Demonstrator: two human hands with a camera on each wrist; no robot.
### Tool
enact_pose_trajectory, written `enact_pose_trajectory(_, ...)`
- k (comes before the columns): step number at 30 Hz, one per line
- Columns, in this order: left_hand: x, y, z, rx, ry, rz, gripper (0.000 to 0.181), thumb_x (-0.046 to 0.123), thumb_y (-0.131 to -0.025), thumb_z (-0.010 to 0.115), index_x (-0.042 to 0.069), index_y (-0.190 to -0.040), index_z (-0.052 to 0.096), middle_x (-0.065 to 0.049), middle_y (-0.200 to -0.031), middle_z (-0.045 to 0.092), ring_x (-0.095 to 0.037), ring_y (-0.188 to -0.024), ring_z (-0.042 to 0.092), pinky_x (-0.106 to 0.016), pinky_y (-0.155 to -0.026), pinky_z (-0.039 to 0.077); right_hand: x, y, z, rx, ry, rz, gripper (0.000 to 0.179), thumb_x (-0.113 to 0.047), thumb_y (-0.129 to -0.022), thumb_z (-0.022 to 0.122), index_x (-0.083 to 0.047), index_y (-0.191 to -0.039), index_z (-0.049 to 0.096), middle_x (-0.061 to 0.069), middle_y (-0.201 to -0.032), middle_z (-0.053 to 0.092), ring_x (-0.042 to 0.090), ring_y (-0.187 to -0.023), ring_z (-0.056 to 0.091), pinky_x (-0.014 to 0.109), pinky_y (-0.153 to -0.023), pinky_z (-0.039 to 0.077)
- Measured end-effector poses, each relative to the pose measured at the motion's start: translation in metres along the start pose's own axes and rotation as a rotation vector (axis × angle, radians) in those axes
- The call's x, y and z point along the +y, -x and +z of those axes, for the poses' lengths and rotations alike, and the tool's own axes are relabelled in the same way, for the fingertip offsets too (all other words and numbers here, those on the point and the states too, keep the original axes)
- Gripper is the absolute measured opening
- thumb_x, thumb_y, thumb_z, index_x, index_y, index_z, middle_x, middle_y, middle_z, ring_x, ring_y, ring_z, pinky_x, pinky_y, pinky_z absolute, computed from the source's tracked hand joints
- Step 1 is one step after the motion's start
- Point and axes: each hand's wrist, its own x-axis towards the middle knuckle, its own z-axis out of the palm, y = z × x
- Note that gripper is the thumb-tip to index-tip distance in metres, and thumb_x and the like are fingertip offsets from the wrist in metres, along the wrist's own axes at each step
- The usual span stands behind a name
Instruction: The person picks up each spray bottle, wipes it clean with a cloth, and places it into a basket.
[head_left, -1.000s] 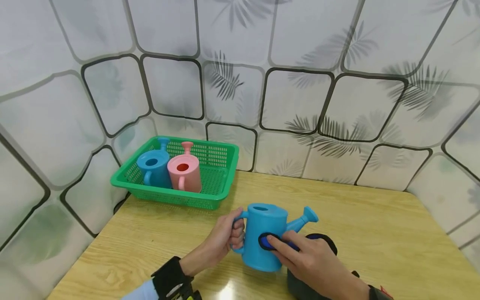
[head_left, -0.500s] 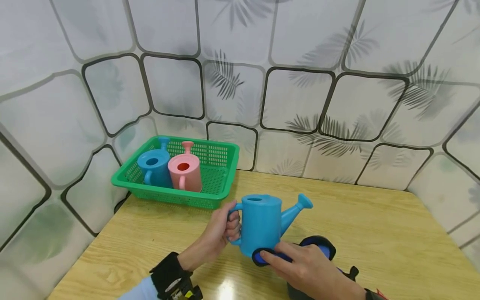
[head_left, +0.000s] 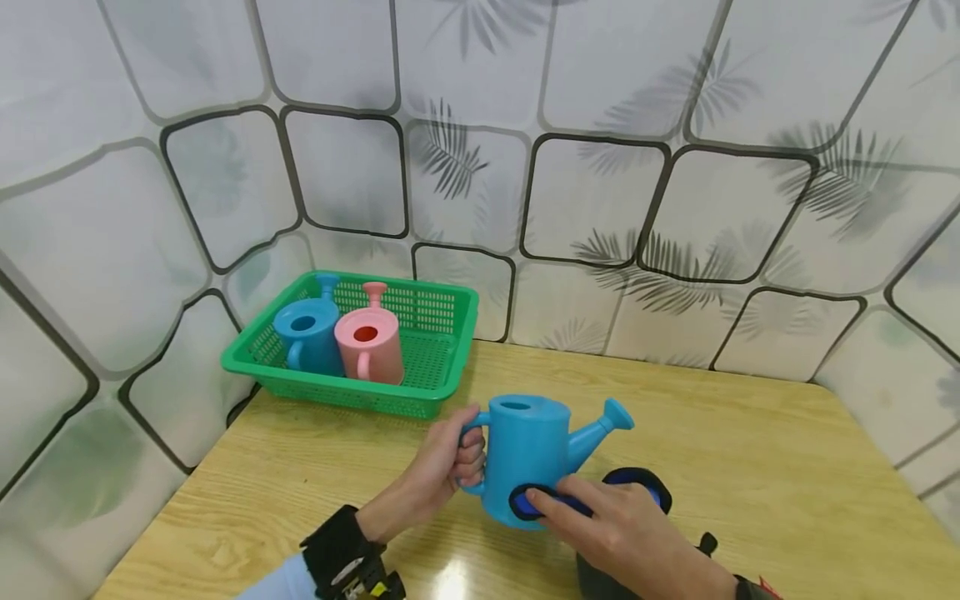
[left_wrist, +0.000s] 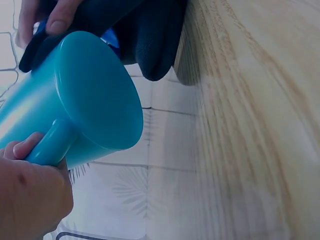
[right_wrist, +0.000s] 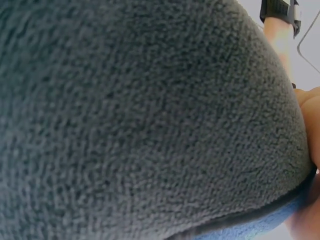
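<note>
My left hand (head_left: pixel 453 458) grips the handle of a light blue watering can (head_left: pixel 525 454) above the table. The can stands nearly upright, its spout toward the right. My right hand (head_left: pixel 622 521) holds a dark grey plush cleaning cloth (right_wrist: pixel 150 120) with blue patches and black edging. One part of the cloth lies against the lower side of the can, under my fingertips. In the left wrist view, the can's bottom (left_wrist: pixel 102 95) faces the camera, and the cloth (left_wrist: pixel 155 45) hangs beyond it. Most of the right hand is hidden behind the cloth in the right wrist view.
At the back left, a green plastic basket (head_left: pixel 450 367) holds a blue watering can (head_left: pixel 318 350) and a pink watering can (head_left: pixel 378 350). The wooden table (head_left: pixel 750 450) meets a patterned curtain (head_left: pixel 585 200) at its back edge.
The cloth has slid down the can's side, then up a little. The can has lifted and shifted slightly left, then come partway back. Both hands keep their hold.
</note>
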Motion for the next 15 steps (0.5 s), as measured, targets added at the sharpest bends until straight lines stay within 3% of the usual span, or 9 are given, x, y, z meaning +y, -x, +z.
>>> enact_pose_trajectory(8, -0.002, 0.003, 0.002, -0.055, -0.061, -0.033, 0.049, 0.043, -0.108, 0.042, 0.015, -0.069, 0.032, 0.009, -0.055, 0.027, -0.006, -0.047, 0.029, -0.02, -0.052, 0.031, 0.007, -0.003, -0.009, 0.079, 0.067, 0.054, 0.039, -0.038, -0.11, 0.044, -0.016, -0.125, 0.072, -0.001, -0.093, 0.065, 0.007, -0.071, 0.065, 0.018, -0.062, 0.055)
enact_pose_trajectory(15, -0.004, 0.003, 0.004, -0.096, -0.087, -0.028, 0.049, 0.042, -0.108, 0.041, 0.015, -0.068, 0.032, 0.009, -0.055, 0.028, -0.006, -0.047, 0.029, -0.02, -0.052, 0.032, 0.013, -0.006, -0.015, 0.186, 0.106, 0.105, 0.039, -0.038, -0.109, 0.047, -0.013, -0.122, 0.074, 0.002, -0.088, 0.063, 0.012, -0.067, 0.06, 0.02, -0.055, 0.051)
